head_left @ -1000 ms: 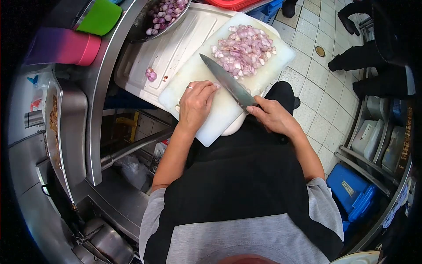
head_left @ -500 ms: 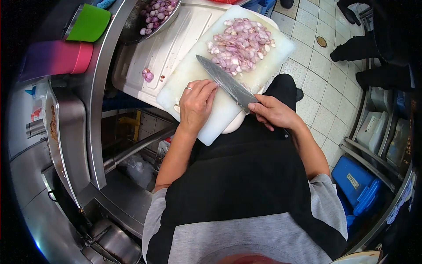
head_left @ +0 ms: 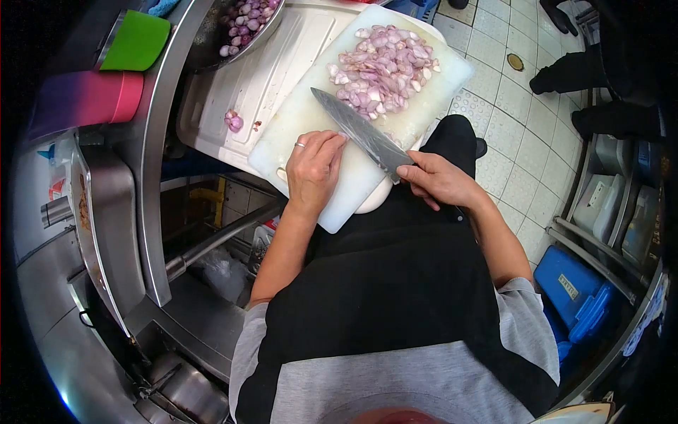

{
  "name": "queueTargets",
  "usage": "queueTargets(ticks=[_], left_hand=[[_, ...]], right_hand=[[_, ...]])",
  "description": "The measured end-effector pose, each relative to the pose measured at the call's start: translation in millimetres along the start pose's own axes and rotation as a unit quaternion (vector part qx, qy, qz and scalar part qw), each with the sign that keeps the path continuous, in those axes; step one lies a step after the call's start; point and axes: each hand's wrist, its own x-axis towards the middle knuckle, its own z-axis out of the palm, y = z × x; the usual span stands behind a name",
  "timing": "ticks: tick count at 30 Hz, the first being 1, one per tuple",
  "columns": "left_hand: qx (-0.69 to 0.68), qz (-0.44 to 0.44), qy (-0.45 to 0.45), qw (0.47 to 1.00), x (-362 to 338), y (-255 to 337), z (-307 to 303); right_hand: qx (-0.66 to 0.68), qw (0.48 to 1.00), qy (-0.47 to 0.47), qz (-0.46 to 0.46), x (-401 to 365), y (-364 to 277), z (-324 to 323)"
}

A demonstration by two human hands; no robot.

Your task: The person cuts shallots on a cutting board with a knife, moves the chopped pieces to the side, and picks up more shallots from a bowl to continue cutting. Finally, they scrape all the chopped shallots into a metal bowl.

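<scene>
My right hand (head_left: 439, 180) is closed round the handle of a large kitchen knife (head_left: 353, 128), whose blade slants up and left over the white cutting board (head_left: 349, 194). Against the near side of the blade, my left hand (head_left: 314, 169) rests on the board with its fingers bent and pressed together. Whatever lies under those fingertips is hidden. Beyond the knife, a heap of sliced shallots (head_left: 385, 74) covers the far part of the board.
A cream tray (head_left: 222, 85) supports the board and carries a loose shallot (head_left: 234, 123). Whole shallots (head_left: 248, 27) fill a metal bowl (head_left: 265, 39) behind it. On the left runs a steel counter edge (head_left: 152, 177). Another person's legs (head_left: 572, 74) are at the right, near a blue box (head_left: 568, 286).
The view has shifted very slightly. Both hands and the knife keep nearly the same position on the board.
</scene>
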Motion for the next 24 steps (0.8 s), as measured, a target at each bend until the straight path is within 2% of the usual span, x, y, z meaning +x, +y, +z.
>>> queueTargets(ticks=[15,24], left_hand=[[-0.017,-0.009,0.003,1.0,-1.7,-1.1,0.6],[-0.011,0.0,0.009,1.0,-1.5,-1.7,2.0]], right_hand=[[-0.027,0.999,0.032,-0.011,-2.4,0.1,-2.7],[0.009,1.0,0.008,0.0,0.5,-0.8,0.9]])
